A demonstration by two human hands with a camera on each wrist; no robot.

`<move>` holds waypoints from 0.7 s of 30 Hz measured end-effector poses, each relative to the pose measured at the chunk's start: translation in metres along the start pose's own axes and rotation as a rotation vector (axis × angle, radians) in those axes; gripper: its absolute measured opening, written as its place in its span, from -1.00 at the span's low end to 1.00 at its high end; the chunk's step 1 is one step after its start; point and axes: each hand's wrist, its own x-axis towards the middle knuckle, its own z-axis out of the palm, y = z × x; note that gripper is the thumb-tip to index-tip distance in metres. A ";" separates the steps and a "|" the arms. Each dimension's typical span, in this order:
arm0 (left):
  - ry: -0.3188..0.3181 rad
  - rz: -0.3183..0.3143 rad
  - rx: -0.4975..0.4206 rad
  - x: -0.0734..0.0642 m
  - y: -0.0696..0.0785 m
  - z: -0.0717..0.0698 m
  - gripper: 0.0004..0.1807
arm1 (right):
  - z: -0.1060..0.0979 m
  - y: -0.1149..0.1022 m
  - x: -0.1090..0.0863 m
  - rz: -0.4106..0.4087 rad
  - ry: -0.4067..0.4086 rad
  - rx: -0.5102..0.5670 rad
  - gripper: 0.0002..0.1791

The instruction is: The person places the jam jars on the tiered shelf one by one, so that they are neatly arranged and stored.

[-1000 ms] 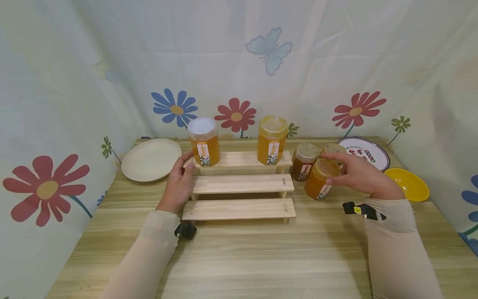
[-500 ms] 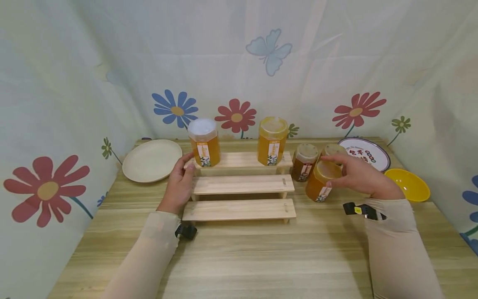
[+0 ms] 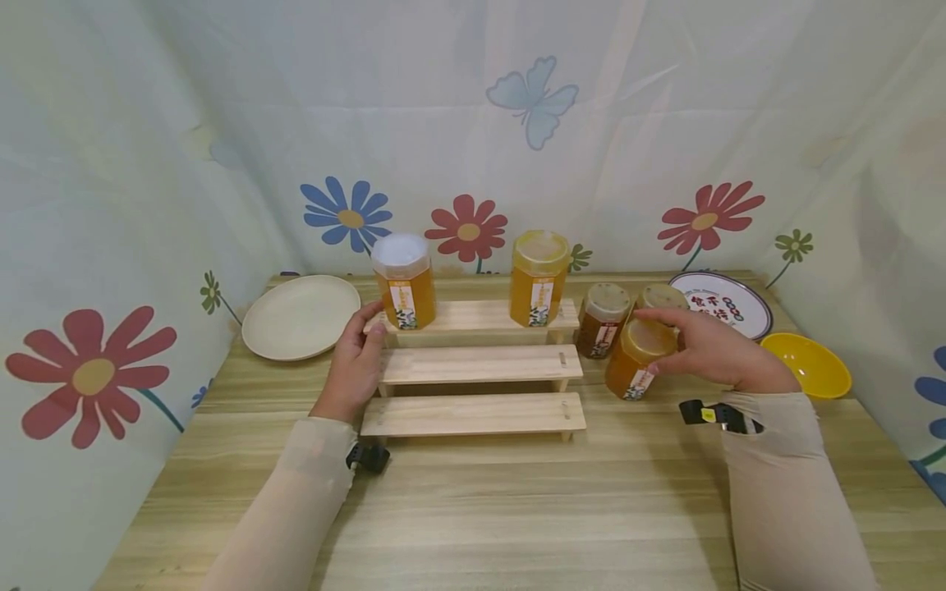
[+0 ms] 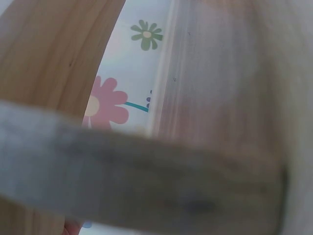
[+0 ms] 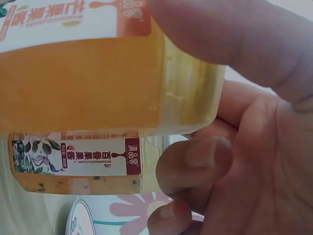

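In the head view a tiered wooden stand has three plank steps. My left hand grips the left end of its top plank. Wood fills the left wrist view, where a plank shows close up and most of the hand is hidden. To the right of the stand, my right hand holds a jar of orange fruit jam by its lid, thumb on one side and fingers on the other. A jar with dark seeds shows just behind it in the right wrist view.
On the top step stand a white-lidded amber jar and a yellow-lidded one. A dark reddish jar and another jar are beside the held one. Around them lie a cream plate, a printed plate and a yellow bowl.
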 end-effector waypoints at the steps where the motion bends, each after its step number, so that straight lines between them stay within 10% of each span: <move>1: 0.000 0.000 0.004 0.000 0.000 0.000 -0.43 | 0.000 0.000 0.000 -0.002 0.003 -0.008 -0.05; 21: 0.004 -0.014 0.005 0.000 0.001 0.000 -0.46 | -0.004 -0.026 -0.019 -0.130 0.073 0.045 -0.13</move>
